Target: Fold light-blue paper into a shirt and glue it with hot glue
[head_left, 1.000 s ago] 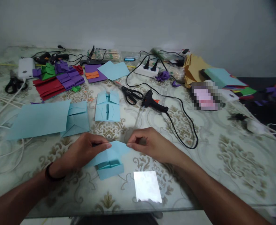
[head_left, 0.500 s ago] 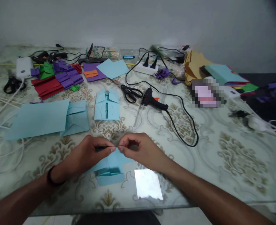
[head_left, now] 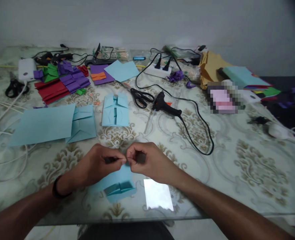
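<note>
Both hands meet at the upper edge of a folded light-blue paper [head_left: 119,182] near the front of the table. My left hand [head_left: 99,163] is closed in a pinch, thumb against forefinger, on the paper's top edge. Right beside it my right hand [head_left: 144,160] is also pinched at that edge, its fingertips almost touching the left ones. The paper's lower part has an open, raised fold. Ahead of my hands lies another folded light-blue paper [head_left: 115,113], with creased flaps and a slit down its middle.
Black scissors [head_left: 141,97] and a black glue gun [head_left: 166,106] with its looping cord lie ahead. Light-blue sheets [head_left: 44,123] are at left, behind them folded red paper [head_left: 49,90]. A white power strip [head_left: 157,70] sits at the back. A white bright patch [head_left: 158,195] shows near my right forearm.
The blue paper has tilted slightly, its lower fold standing more open and turned. Both hands stay pinched close together at its top. The whole view has shifted a little.
</note>
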### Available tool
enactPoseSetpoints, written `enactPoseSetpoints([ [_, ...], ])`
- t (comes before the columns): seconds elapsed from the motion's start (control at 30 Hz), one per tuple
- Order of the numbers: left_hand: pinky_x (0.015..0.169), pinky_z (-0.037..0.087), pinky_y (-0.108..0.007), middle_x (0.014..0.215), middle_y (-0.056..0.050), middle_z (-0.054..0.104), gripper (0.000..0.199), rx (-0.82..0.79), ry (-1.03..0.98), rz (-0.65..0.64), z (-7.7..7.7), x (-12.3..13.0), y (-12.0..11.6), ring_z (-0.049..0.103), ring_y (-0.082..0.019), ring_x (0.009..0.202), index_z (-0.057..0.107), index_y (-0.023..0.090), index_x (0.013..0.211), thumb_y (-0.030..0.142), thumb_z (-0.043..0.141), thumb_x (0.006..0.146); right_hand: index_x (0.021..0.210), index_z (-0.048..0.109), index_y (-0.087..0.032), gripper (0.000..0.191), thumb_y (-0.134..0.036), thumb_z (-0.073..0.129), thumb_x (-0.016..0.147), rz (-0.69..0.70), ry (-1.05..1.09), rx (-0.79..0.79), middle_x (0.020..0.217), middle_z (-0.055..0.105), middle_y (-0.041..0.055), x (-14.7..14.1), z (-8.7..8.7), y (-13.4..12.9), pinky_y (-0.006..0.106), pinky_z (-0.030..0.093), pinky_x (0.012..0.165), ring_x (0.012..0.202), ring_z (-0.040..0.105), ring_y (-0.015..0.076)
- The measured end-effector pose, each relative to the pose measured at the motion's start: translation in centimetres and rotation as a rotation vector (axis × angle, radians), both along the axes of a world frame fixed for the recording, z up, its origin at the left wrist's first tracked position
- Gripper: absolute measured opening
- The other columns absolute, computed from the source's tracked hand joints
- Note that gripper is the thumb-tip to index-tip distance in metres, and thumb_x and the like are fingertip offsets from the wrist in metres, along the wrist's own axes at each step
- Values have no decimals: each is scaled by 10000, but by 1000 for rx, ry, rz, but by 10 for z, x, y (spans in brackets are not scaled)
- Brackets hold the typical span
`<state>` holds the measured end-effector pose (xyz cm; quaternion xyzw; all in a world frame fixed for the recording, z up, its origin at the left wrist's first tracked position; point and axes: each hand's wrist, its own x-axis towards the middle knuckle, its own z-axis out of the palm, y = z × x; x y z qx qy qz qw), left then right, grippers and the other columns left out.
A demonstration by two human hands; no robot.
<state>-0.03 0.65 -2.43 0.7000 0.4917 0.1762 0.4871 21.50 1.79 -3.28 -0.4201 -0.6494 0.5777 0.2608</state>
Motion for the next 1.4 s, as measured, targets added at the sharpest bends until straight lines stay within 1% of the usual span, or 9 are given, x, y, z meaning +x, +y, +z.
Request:
enactPoseSetpoints([
  [0.17,678,513,-223,867,-15,824,232,4,-3,64,5,-7,9,709,-179,791,837,200,875,347,666,928,727,630,-197,39,-162,621,714,-1,-3,-56,701,623,-28,11,0,10,253,433,638,663,545,128],
  [0.27,737,546,-240,919,-22,837,220,-14,10,93,6,-10,14,738,-197,849,831,197,877,339,667,918,744,633,-195,21,-177,645,746,22,-50,-63,721,631,-20,23,0,18,262,439,648,676,557,136],
  [0.37,740,544,-242,908,-21,832,230,-1,21,86,5,-9,14,736,-189,836,821,191,883,337,651,934,783,640,-192,51,-214,677,809,34,-35,-58,761,646,-8,27,1,20,267,466,685,719,589,146],
  [0.47,697,524,-227,863,-15,813,238,12,-9,48,3,-5,10,714,-171,793,816,193,895,340,639,952,937,684,-197,148,-332,714,885,72,24,-50,831,678,5,20,0,14,264,477,685,762,613,155],
  [0.6,642,491,-218,791,-13,784,237,-26,-46,30,-2,-4,9,679,-154,726,812,185,885,358,659,940,770,669,-194,248,-386,682,927,64,-95,-12,656,564,-32,8,-4,6,246,350,552,607,476,120],
  [0.8,628,489,-241,824,-33,786,316,-75,-28,76,-8,-16,18,673,-173,730,804,165,899,453,677,926,740,617,-190,297,-408,648,939,-15,-91,13,653,520,-34,18,-7,14,247,341,542,602,442,120],
  [1.03,690,501,-255,879,-28,800,272,-61,-13,23,-6,-11,14,697,-185,790,806,178,951,406,659,951,903,723,-202,149,-337,672,940,-6,-75,66,790,712,0,15,-5,14,263,447,654,721,613,152],
  [1.2,675,515,-248,867,-18,805,241,-67,-62,92,-11,-15,17,711,-185,778,796,181,948,403,713,910,859,713,-197,199,-369,659,945,-73,-81,67,737,718,-2,18,-7,17,265,450,621,668,624,152],
  [1.4,588,450,-215,752,7,764,203,-67,-54,154,-10,-14,17,663,-144,679,770,177,896,376,731,886,850,724,-193,176,-352,682,913,-17,-145,34,720,714,-2,19,-10,17,251,425,557,613,594,138],
])
